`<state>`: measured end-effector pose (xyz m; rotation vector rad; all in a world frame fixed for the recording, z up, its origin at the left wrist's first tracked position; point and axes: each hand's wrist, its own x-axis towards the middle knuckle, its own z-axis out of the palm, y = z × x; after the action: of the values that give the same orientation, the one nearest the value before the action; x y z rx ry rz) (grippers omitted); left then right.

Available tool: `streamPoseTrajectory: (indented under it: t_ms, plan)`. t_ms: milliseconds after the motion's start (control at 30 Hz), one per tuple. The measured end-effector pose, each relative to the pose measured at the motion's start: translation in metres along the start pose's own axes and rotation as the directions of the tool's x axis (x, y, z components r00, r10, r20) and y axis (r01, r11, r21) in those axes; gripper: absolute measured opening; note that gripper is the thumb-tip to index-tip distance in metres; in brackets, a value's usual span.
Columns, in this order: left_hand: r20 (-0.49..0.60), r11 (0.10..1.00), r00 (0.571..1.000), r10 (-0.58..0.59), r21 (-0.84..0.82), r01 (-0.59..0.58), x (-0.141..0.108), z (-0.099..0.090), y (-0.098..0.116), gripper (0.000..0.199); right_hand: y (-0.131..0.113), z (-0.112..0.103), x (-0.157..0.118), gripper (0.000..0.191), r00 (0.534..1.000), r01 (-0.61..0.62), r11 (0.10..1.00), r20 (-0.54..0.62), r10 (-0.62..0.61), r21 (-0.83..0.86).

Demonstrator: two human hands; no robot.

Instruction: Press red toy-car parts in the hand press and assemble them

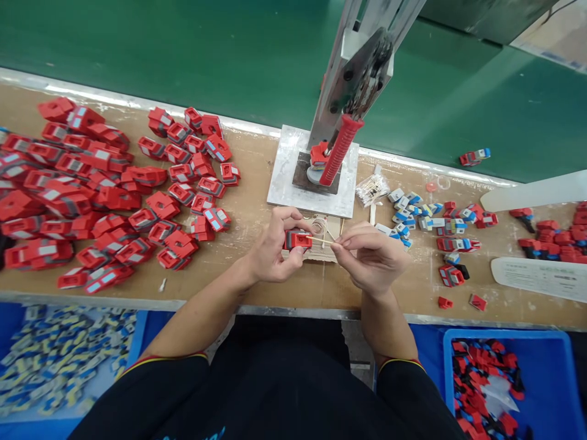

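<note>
My left hand (279,249) grips a small red and grey toy vehicle body (300,240) between thumb and fingers, its hollow side facing up. A thin pale wooden stick (322,240) is pinched in my right hand (373,256), its tip at the edge of the red body. Just beyond, a small round clear container (318,225) sits on a piece of cardboard (321,252), with more thin sticks beside it. The stick's far tip is too small to make out.
A lever press with a red handle (342,150) stands on a metal plate (282,177) ahead. Many red bodies (110,201) cover the left. Right of the press lie a bag of cotton swabs (372,188) and blue-white parts (403,217). A blue bin (545,391) sits below right.
</note>
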<state>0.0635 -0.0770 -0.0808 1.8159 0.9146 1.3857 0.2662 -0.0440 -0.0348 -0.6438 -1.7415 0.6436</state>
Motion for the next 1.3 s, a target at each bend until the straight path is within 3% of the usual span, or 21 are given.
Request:
streamPoseTrajectory:
  t_ms: [200,367,533,767,933,1133,1300]
  plan:
    - [-0.023,0.999,0.999,0.035,-0.002,-0.035,0.002,0.0,-0.001,0.047,0.0,-0.003,0.002,0.015,1.0,-0.03,0.999,0.005,0.03,0.014]
    - [0.002,0.998,0.998,0.055,-0.011,-0.055,0.005,-0.009,0.0,0.04,0.013,-0.022,0.008,0.017,0.989,-0.123,0.992,-0.083,0.124,0.018]
    - [0.002,0.997,1.0,-0.008,0.07,0.007,0.008,-0.021,-0.004,0.045,0.035,-0.025,0.007,0.015,0.938,-0.269,0.939,0.162,0.305,-0.214]
    - [-0.022,0.947,0.998,-0.061,0.314,0.065,0.012,-0.027,-0.012,0.027,0.052,-0.015,0.003,0.013,0.881,-0.301,0.915,0.289,0.375,-0.269]
    - [-0.034,0.92,0.999,0.0,0.393,0.013,0.017,-0.029,-0.006,0.019,0.053,-0.015,0.002,0.013,0.893,-0.321,0.904,0.227,0.388,-0.283]
    - [-0.079,0.92,0.997,0.01,0.391,0.022,0.018,-0.029,-0.005,0.019,0.048,-0.014,0.003,0.015,0.884,-0.313,0.915,0.274,0.379,-0.256]
    - [-0.102,0.931,0.995,0.022,0.364,0.017,0.017,-0.024,-0.006,0.018,0.038,-0.028,0.006,0.016,0.92,-0.379,0.915,0.048,0.389,-0.139]
